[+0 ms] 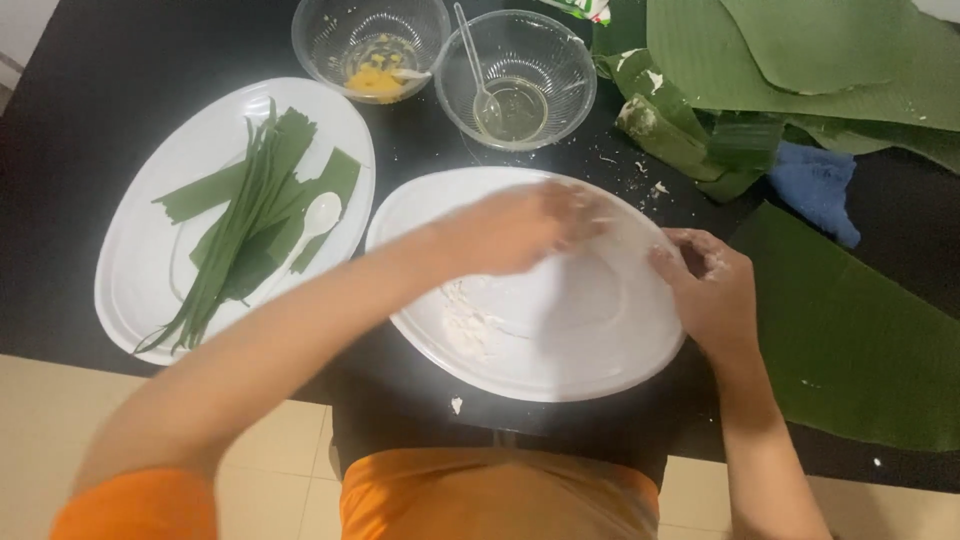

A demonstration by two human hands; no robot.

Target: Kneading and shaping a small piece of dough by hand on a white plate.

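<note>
Nearest the lower edge of the frame, the person's orange shirt [495, 495] and both forearms lead up to a white oval plate [540, 370] lying on the black bench [90, 90] at centre. A smear of white dough or flour [465, 325] clings to the plate's lower left part.

At the plate's right rim the right hand [712, 295] is dusted white, its fingers curled inward; whether anything sits inside them is hidden. Over the plate's upper middle, the left hand [525, 228] is blurred with motion, fingers bent down toward the plate, and I cannot tell if it has hold of anything.

Judging from that, the work is gathering sticky white residue. It would go best with the right hand steadying the rim while the left sweeps toward the smear in one direction, so nothing is pushed onto the bench.

Left of centre, a second white plate [140, 300] carries long green pandan-like leaf strips [245, 225] and a white plastic spoon [318, 215]. To the right lie banana leaves [850, 340], with a blue cloth [815, 185] between them.

Farthest, at the top, stand two clear bowls: one with a yellow filling [372, 78], one with clear liquid [512, 108] and a spoon.
</note>
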